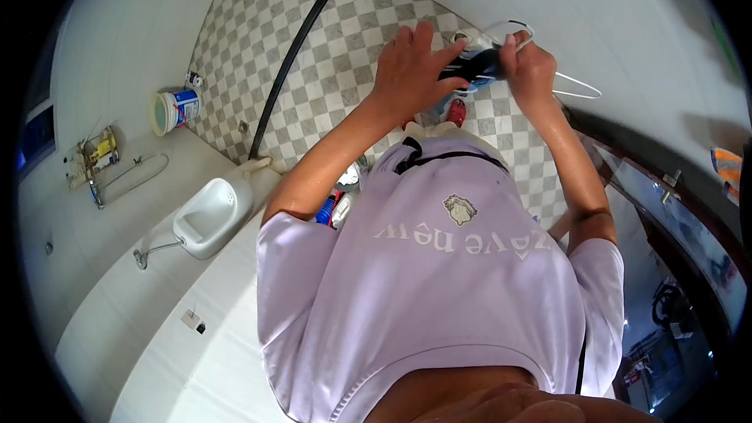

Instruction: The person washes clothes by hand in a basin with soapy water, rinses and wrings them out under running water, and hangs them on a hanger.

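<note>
My left hand [415, 70] is open, its fingers spread beside a dark piece of cloth [474, 69]. My right hand [530, 70] is closed around a white wire clothes hanger [578, 84], whose thin loops stick out above and to the right of the fist. The dark cloth stretches from this fist toward the left thumb, and its exact kind is unclear. Something light blue [448, 100] shows below and behind the cloth, partly hidden by the hands.
A black pipe-like strip [301, 45] crosses the checkered floor [345, 55]. Along the left wall are a white bucket [166, 113], a shower hose [153, 172] and a white urinal [213, 218]. A glass-paned door [650, 188] stands at right. Red footwear [457, 112] shows below.
</note>
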